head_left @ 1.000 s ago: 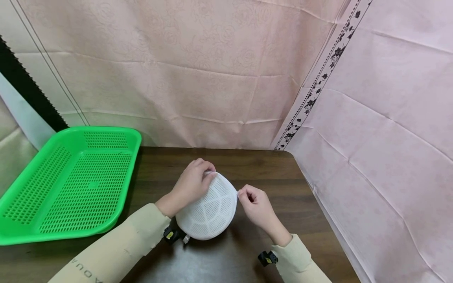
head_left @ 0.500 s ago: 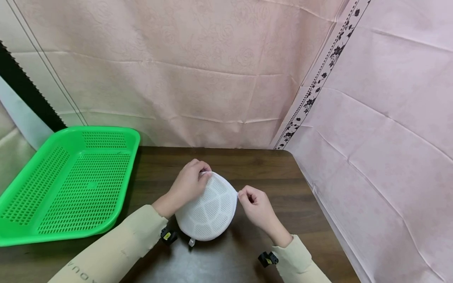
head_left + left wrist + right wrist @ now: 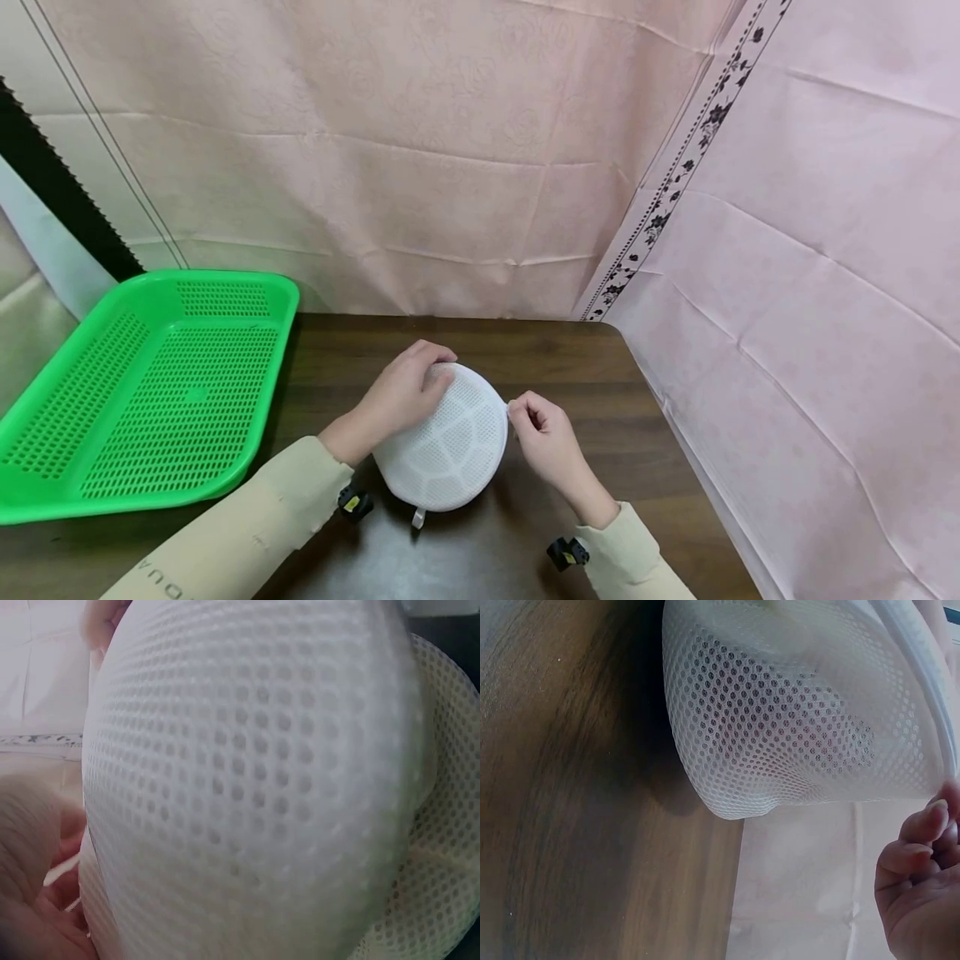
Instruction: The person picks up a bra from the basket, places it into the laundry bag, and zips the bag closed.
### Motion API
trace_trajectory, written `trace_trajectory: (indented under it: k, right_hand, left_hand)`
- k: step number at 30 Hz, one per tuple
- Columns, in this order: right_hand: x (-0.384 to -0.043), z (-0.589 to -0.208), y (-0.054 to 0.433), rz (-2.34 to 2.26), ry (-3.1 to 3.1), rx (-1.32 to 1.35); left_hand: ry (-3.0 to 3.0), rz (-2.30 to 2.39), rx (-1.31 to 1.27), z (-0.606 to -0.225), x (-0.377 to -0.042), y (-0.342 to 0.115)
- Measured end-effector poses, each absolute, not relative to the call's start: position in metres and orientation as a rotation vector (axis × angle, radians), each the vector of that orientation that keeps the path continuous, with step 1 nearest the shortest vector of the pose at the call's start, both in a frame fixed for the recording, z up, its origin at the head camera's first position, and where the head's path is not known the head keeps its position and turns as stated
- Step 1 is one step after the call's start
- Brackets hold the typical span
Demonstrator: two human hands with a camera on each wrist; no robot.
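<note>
A round white mesh laundry bag (image 3: 453, 442) stands on the brown wooden table, puffed out, with a small tag (image 3: 418, 518) at its lower edge. My left hand (image 3: 408, 392) grips its upper left rim, thumb on the mesh face and fingers over the far side. At the right rim, my right hand (image 3: 543, 433) pinches a small bit of the edge between thumb and fingertips; the pinched bit itself is hidden. The mesh (image 3: 247, 750) fills most of the left wrist view. In the right wrist view, a smooth white band (image 3: 915, 667) runs along the rim down to the pinching fingers.
To the left lies a large green plastic basket (image 3: 247, 417) with slotted walls. Pink patterned cloth (image 3: 450, 183) hangs behind the table (image 3: 615, 467), and more cloth (image 3: 810, 333) lines its right side. Black wrist cameras (image 3: 567, 552) sit below both sleeves.
The bag has turned slightly, its tag swinging to the right, and its right side looks rounder. My left hand has shifted a little on the rim; the right hand keeps its pinch almost in place.
</note>
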State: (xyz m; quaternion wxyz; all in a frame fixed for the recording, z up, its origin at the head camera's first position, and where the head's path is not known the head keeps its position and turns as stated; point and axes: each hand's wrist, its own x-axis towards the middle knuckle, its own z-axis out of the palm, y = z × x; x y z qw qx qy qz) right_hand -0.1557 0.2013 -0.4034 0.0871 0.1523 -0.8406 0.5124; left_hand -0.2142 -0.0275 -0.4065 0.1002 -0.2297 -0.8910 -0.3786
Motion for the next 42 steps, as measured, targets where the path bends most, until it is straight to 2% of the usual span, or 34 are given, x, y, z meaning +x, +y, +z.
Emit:
trace_trajectory:
  k: [7,12,23,42]
  right_hand:
    - [-0.152,-0.393,0.196,1.602,-2.502,0.465]
    - [-0.151,-0.393,0.194,1.612,-2.504,0.493]
    - [-0.15,-0.397,0.194,1.568,-2.499,0.537]
    - [-0.15,-0.401,0.191,1.589,-2.498,0.625]
  left_hand:
    - [-2.566,-0.888,-1.038,-0.4,-0.206,-0.016]
    - [-2.509,-0.79,-1.176,-0.399,-0.202,-0.009]
    - [-2.461,-0.75,-1.241,-0.405,-0.202,-0.008]
    - [-2.45,-0.773,-1.197,-0.416,-0.202,-0.008]
